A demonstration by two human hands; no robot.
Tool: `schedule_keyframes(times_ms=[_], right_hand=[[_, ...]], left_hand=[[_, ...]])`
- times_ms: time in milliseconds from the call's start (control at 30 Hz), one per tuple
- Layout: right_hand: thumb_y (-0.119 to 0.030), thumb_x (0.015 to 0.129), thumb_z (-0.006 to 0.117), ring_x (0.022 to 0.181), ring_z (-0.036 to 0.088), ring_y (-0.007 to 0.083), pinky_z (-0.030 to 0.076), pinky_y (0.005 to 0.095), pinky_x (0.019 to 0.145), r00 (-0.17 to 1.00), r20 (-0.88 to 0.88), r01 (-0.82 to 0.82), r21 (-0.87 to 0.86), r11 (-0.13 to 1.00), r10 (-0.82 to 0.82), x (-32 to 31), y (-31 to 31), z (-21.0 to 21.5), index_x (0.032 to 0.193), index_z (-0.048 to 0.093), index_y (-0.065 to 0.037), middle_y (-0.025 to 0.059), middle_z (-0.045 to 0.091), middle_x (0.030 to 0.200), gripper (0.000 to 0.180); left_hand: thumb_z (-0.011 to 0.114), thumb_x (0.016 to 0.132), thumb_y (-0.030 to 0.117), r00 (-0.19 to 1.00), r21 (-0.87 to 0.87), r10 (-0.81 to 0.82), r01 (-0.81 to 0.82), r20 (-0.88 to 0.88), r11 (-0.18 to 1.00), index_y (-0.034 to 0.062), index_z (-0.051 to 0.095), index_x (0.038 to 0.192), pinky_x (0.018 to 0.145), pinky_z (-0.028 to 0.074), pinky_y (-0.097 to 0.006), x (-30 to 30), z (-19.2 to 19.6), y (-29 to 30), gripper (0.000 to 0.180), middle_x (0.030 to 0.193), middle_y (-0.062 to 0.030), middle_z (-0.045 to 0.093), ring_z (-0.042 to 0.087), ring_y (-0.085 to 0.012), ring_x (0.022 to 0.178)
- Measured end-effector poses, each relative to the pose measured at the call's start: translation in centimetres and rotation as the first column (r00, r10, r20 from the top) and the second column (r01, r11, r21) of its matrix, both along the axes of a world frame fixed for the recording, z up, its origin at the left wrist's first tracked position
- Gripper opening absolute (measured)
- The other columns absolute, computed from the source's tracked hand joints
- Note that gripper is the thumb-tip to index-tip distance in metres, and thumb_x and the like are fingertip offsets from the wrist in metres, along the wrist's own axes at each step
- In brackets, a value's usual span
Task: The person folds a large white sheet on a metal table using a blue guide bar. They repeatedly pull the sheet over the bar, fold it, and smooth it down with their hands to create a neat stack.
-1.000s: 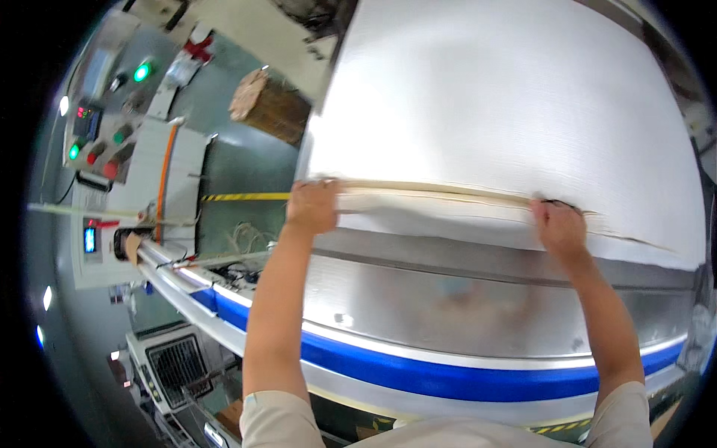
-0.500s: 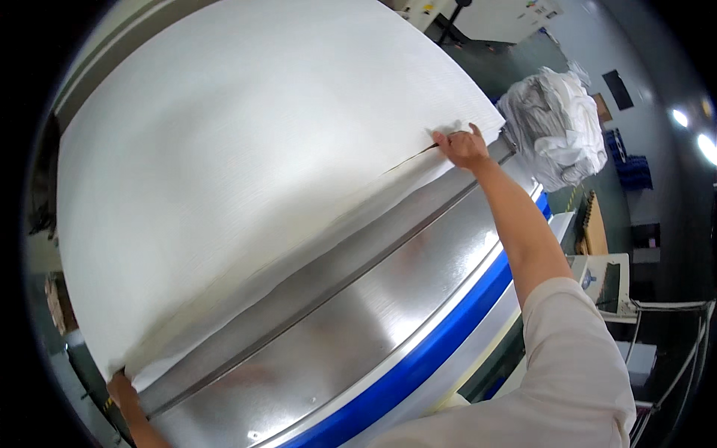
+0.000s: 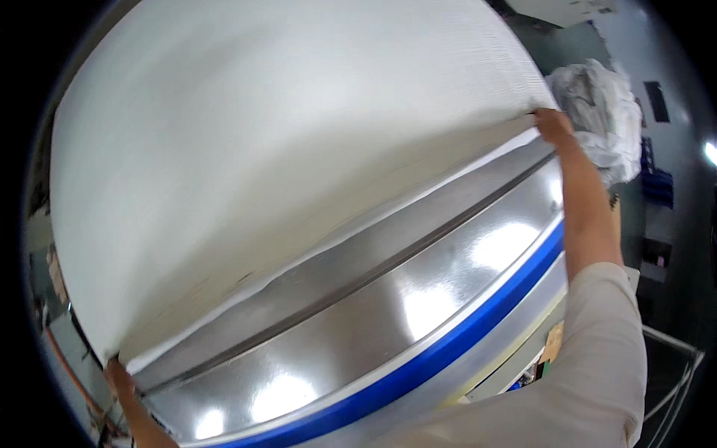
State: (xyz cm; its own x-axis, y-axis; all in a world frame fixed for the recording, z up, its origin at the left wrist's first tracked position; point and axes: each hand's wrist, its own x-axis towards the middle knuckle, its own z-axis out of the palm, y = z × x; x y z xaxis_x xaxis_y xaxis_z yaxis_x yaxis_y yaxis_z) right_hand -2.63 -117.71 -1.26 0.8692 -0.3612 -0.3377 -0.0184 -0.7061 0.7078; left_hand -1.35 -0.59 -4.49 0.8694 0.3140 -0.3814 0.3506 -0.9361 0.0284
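Sliding outward since half a second ago, the right hand (image 3: 554,127) is now holding the right end of the front edge of the white sheeting (image 3: 299,134), a shift that appears to be bringing the edge's full length under the worker's control. Nearest the body, a pale sleeve (image 3: 605,321) is extending past a blue band (image 3: 449,349) that is running along the front of a metal counter (image 3: 351,328). Beyond it, the left hand (image 3: 121,379) is touching the sheeting's left corner, its grip too shadowed to tell how far the fingers are closing. Behind the bare metal strip, the sheeting is spreading across the counter, the right grip closing on its edge. Farther off, a crumpled white bundle (image 3: 597,119) is sitting beyond the right hand.
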Motion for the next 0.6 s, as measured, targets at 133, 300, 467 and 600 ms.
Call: schedule_keyframes(times_ms=[133,300,467,600], right_hand=[[-0.023,0.089,0.045,0.107,0.056,0.0257,0.044,0.0384,0.091,0.962,0.11,0.219,0.233,0.947,-0.249,0.1,2.8,3.3,0.117,0.059,-0.024,0.0066,0.058,0.119,0.031],[-0.015,0.082,0.051,0.098,0.058,0.0314,0.045,0.0413,0.085,0.959,0.257,0.049,0.275,0.96,-0.123,-0.3,1.6,9.0,0.106,0.063,-0.016,0.011,0.062,0.105,0.027],[-0.01,0.077,0.054,0.096,0.056,0.0351,0.044,0.043,0.082,0.987,0.118,0.069,0.299,0.952,-0.109,-2.9,-0.3,15.4,0.106,0.061,-0.008,0.0173,0.061,0.1,0.029],[-0.01,0.077,0.057,0.096,0.056,0.0356,0.044,0.0427,0.083,0.995,0.04,-0.104,0.285,0.953,0.096,-11.0,-3.8,14.8,0.108,0.06,-0.01,0.0174,0.061,0.099,0.032]], left_hand=[[0.04,0.088,0.004,0.968,0.474,-0.153,0.231,-0.198,0.85,0.0159,0.06,0.113,0.105,0.029,-0.04,0.1,4.5,-8.7,0.034,0.112,-0.0063,0.06,0.053,-0.0237,0.108],[0.04,0.087,0.004,0.947,0.558,-0.238,0.319,-0.215,0.766,0.0147,0.06,0.112,0.105,0.028,-0.043,-1.3,10.0,-5.2,0.033,0.114,-0.0071,0.06,0.053,-0.0272,0.108],[0.044,0.081,0.002,0.946,0.536,-0.247,0.321,-0.208,0.78,0.0144,0.06,0.11,0.101,0.033,-0.046,-5.2,14.5,-1.8,0.035,0.111,-0.0103,0.061,0.053,-0.0304,0.106],[0.045,0.079,-0.001,0.874,0.483,-0.259,0.45,-0.412,0.751,0.0146,0.061,0.109,0.098,0.036,-0.046,-11.1,15.2,-4.1,0.038,0.107,-0.0114,0.062,0.056,-0.0318,0.1]])
